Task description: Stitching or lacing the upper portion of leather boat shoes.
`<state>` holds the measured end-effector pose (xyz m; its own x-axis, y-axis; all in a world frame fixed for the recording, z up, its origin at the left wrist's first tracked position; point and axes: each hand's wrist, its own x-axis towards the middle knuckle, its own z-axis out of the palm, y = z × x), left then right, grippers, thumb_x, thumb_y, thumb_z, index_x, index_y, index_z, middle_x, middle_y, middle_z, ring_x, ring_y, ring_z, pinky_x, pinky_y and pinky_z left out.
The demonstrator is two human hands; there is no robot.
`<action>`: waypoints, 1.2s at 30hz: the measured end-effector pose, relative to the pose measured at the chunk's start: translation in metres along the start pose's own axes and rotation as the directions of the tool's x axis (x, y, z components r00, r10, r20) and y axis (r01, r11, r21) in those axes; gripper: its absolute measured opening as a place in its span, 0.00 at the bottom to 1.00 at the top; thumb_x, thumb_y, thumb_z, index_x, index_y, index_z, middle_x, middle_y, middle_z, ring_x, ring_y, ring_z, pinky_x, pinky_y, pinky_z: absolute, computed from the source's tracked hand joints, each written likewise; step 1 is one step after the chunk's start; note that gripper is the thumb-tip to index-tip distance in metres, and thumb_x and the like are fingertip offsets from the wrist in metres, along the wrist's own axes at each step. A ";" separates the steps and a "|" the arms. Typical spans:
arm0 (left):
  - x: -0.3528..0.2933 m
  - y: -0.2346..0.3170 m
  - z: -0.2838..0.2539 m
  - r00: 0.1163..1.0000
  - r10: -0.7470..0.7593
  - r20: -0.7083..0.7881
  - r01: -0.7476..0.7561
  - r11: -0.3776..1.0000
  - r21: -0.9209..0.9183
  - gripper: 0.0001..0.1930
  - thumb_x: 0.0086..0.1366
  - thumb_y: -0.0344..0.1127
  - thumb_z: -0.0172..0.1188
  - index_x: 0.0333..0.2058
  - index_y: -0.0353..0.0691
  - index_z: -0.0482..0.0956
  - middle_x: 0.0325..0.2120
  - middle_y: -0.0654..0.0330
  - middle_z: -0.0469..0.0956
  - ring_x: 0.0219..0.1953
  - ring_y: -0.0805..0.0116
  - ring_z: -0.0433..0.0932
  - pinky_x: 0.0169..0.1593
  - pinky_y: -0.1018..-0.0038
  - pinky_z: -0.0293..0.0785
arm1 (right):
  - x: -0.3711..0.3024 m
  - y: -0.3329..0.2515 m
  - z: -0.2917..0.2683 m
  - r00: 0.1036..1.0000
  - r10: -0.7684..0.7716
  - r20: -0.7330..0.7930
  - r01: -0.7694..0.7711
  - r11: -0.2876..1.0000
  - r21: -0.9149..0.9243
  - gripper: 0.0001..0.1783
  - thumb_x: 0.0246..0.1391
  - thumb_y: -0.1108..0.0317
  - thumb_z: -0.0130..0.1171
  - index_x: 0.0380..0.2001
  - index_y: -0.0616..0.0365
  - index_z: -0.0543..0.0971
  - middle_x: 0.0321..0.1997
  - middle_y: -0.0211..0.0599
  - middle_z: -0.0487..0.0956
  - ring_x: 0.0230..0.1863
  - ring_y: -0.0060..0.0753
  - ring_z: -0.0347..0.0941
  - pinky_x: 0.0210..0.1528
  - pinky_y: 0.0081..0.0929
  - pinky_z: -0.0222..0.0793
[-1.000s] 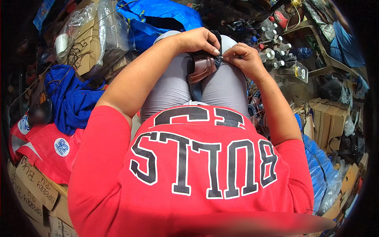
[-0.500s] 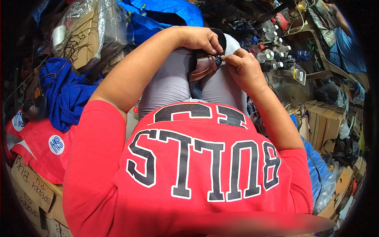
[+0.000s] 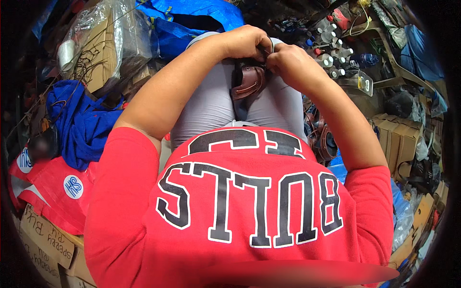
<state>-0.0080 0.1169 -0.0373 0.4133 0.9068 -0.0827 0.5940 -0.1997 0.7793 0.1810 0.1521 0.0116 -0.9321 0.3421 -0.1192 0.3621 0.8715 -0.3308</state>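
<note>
A brown leather shoe with stitching and a pale lace along its side rests on my lap, between grey-trousered thighs. My left hand is bent over its far part, fingers curled down onto it. Close beside it, my right hand is closed, with thumb and forefinger pinched together at the shoe's right edge. Whatever lies between those fingertips is too small or hidden to make out. The two hands nearly meet and cover the far end of the shoe.
Several plastic bottles stand at the far right, near a metal frame. Cardboard boxes are stacked to the right. A blue bag lies ahead; blue cloth and a red bag lie to the left.
My right hand has moved slightly left and away from me, closer to my left hand. The left hand has shifted a little farther from my body. The shoe stays on my lap.
</note>
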 end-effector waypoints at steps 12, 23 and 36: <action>-0.038 0.028 0.016 0.834 0.109 -0.541 0.001 0.980 0.199 0.16 0.46 0.29 0.67 0.37 0.40 0.79 0.36 0.57 0.74 0.41 0.60 0.75 0.45 0.71 0.71 | -0.008 0.024 0.007 0.950 0.242 0.198 -0.300 0.534 0.791 0.12 0.54 0.62 0.58 0.32 0.62 0.80 0.22 0.27 0.76 0.25 0.17 0.71 0.29 0.17 0.65; -0.138 0.023 -0.043 0.803 -0.584 -0.122 0.592 0.805 0.041 0.11 0.61 0.37 0.57 0.32 0.32 0.78 0.25 0.63 0.75 0.29 0.74 0.71 0.35 0.75 0.69 | -0.067 0.110 0.022 0.758 0.417 0.502 -0.650 0.552 0.522 0.19 0.54 0.52 0.56 0.32 0.61 0.77 0.25 0.31 0.78 0.22 0.22 0.74 0.29 0.20 0.71; -0.093 0.006 -0.005 0.731 -0.635 -0.251 -0.451 -0.172 -0.876 0.25 0.69 0.47 0.45 0.12 0.48 0.54 0.10 0.69 0.50 0.14 0.75 0.48 0.29 0.74 0.53 | -0.055 0.097 0.067 0.891 0.409 0.200 0.237 -0.791 0.564 0.27 0.64 0.48 0.36 0.13 0.50 0.59 0.11 0.22 0.52 0.13 0.20 0.45 0.24 0.22 0.49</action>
<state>-0.0468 0.0330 -0.0219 -0.2486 0.8826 -0.3991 -0.8931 -0.0494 0.4471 0.2668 0.1947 -0.0767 -0.6839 0.5907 -0.4281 -0.5124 -0.8067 -0.2945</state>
